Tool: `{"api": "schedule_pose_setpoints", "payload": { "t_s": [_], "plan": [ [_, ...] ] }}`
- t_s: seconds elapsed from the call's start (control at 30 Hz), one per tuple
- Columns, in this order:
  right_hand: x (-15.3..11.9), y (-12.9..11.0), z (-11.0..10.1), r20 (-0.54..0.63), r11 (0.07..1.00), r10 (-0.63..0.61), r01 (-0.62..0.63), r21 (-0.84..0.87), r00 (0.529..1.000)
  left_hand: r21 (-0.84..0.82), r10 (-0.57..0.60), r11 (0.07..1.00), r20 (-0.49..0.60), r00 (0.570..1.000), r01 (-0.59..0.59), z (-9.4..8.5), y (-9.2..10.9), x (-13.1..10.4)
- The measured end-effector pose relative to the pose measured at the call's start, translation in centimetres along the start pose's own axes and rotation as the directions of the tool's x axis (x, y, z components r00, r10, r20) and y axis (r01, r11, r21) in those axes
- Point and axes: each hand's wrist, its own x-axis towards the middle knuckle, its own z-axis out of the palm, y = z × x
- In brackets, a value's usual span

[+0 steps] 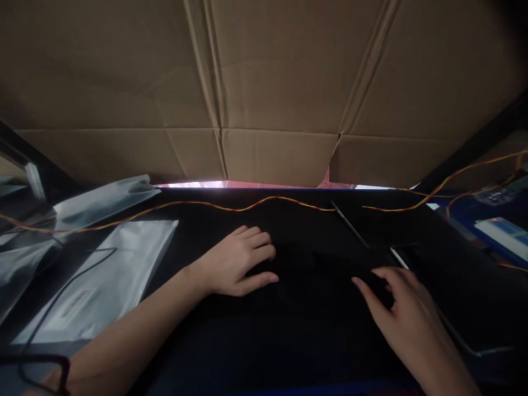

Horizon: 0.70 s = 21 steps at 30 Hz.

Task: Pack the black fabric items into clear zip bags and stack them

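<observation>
My left hand (pixel 249 261) rests over the black tabletop (pixel 264 341) near the middle, its fingers loosely bent and its thumb apart, with nothing seen in it. To the right, my right hand (pixel 398 294) has its thumb and forefinger curved around a dark shape that hardly stands out from the black surface. Just beyond that hand lie a dark flat panel (pixel 371 220) with a pale edge and another dark flat item with a light rim, partly hidden by the hand.
White plastic bags (pixel 105 280) lie at the left, with a black cable over one. A twisted red-and-yellow wire (pixel 272 199) crosses the table's far side. Brown cardboard (pixel 280 93) rises behind. At the far right is a white-and-blue box (pixel 503 236).
</observation>
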Motion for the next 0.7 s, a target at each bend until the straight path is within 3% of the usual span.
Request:
{"api": "schedule_pose_setpoints", "payload": {
  "t_s": [0.17, 0.33, 0.4, 0.5, 0.63, 0.7],
  "plan": [
    [1.0, -1.2, -1.9, 0.182, 0.957, 0.236, -0.261, 0.125, 0.955, 0.014, -0.054, 0.998, -0.028, 0.998, 0.054, 1.2, 0.2, -0.7],
    [1.5, -1.3, -3.3, 0.307, 0.898, 0.269, -0.353, 0.264, 0.913, -0.063, -0.104, 0.993, -0.083, 0.991, 0.099, 0.6, 1.6, -1.4],
    [1.4, -1.4, -3.2, 0.363, 0.906, 0.231, -0.336, 0.258, 0.903, -0.106, -0.059, 0.993, -0.028, 0.998, 0.056, 0.6, 1.9, -1.5],
    [1.3, -1.3, -2.9, 0.339, 0.936, 0.176, -0.264, 0.231, 0.924, -0.095, -0.014, 0.995, 0.022, 1.000, 0.016, 0.8, 2.3, -1.4],
    [1.8, -0.7, -3.9, 0.321, 0.977, 0.164, -0.198, 0.078, 0.933, -0.136, -0.007, 0.991, -0.055, 0.998, -0.001, 0.3, 2.7, -1.4],
    [2.3, -1.5, -4.8, 0.220, 0.993, 0.113, -0.115, 0.000, 0.969, -0.180, -0.059, 0.983, -0.092, 0.994, 0.041, -0.4, 2.5, -1.5]
  ]
}}
